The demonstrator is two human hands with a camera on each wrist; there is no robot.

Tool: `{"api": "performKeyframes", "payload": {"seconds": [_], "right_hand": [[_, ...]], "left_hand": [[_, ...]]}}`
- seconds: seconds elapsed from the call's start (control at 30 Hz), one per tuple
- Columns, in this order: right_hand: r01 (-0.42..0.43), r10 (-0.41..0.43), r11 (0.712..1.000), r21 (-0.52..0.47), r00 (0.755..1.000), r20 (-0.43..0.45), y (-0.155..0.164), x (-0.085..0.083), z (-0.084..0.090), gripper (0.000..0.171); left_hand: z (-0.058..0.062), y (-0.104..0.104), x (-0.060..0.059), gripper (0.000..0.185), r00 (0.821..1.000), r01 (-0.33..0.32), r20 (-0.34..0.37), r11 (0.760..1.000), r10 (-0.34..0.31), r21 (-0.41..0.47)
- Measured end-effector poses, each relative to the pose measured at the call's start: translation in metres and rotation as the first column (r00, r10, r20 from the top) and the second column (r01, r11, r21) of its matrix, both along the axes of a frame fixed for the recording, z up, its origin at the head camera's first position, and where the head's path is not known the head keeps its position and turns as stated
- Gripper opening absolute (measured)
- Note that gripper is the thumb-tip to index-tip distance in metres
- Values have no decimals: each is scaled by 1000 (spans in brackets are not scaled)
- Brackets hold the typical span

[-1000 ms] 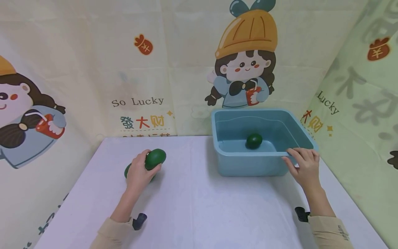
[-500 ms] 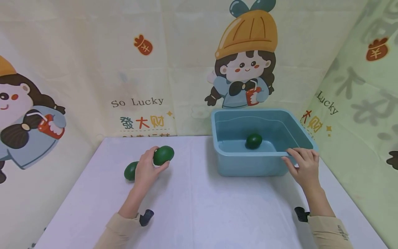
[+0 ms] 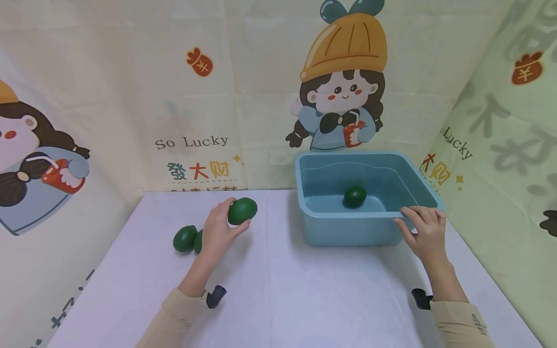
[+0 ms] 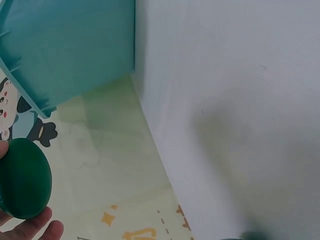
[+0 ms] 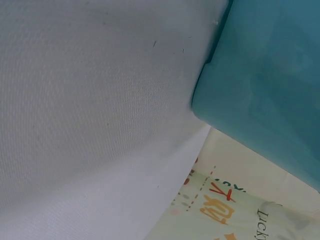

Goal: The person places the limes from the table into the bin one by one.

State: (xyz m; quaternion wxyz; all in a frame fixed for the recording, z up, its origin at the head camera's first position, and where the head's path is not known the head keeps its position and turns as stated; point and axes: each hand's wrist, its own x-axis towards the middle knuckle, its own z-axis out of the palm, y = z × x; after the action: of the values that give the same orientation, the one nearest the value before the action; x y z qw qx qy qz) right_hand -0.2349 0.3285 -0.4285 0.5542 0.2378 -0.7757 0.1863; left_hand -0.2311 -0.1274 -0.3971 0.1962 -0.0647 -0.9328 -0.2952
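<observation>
Left grip (image 3: 219,231) is curled round a dark green avocado (image 3: 242,210), held above the white counter (image 3: 278,290), fingers under and behind the fruit. Right grip (image 3: 425,231) pinches the near right rim of the blue basin (image 3: 348,232), fingers hooked over the edge, thumb on the outside wall.

Basin sits at the back right of the counter, vs. the held fruit well to its left. I see one avocado in the basin (image 3: 354,196), resting on the bottom towards the middle; a faint water line shows on the inner walls, so there looks to be water in it.

Two more avocados on the counter (image 3: 185,238) lie just behind and left of my left wrist; the second is partly hidden by the hand.

Left wrist cam gives what the head cam doesn't: the held avocado (image 4: 24,186) close up at the lower left w/ fingertips (image 4: 35,229) below it, and the basin's outer wall (image 4: 75,45) at the top left, well apart from the fruit. It doesn't show the basin's inside. Right wrist cam shows only the basin's outer corner (image 5: 265,75) on the counter (image 5: 90,115) and a bit of the printed backdrop (image 5: 225,210); no hand, no fruit in it.
</observation>
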Motion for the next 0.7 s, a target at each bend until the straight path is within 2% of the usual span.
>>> {"api": "performKeyframes", "payload": {"seconds": [0.7], "right_hand": [[-10,10,1000,-10,1000,-4,-1,0,1,49]], "left_hand": [[18,37,-14,59,994,84,-66,996,-84,-2]]}}
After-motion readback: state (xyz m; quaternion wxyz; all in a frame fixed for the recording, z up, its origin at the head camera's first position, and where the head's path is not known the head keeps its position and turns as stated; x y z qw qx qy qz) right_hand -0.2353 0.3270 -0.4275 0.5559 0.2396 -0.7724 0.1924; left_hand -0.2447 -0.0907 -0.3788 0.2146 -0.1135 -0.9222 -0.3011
